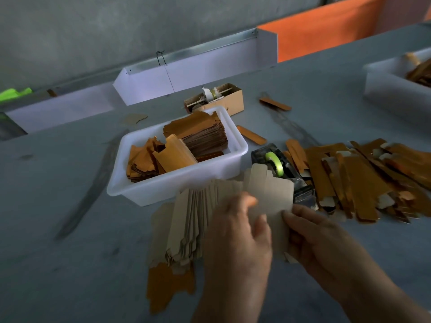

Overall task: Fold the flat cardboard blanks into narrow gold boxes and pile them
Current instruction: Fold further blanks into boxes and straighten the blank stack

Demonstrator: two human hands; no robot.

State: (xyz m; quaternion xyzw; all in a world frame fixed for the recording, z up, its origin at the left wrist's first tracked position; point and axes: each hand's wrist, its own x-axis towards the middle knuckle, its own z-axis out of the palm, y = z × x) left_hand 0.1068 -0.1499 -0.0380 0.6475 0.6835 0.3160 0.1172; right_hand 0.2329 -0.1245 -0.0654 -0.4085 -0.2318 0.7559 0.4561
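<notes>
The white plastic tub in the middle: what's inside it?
The white tub holds a thick stack of flat gold blanks at the back and looser gold pieces leaning in front. The tub's floor under them is mostly covered, so anything beneath cannot be seen.

The cardboard blanks [191, 229] showed a matt grey-beige back, with one shiny gold face near the counter's [70, 252] dull grey surface. The tub [144, 190] was smooth white plastic. The folded boxes [349, 183] at right gleamed metallic gold.
</notes>
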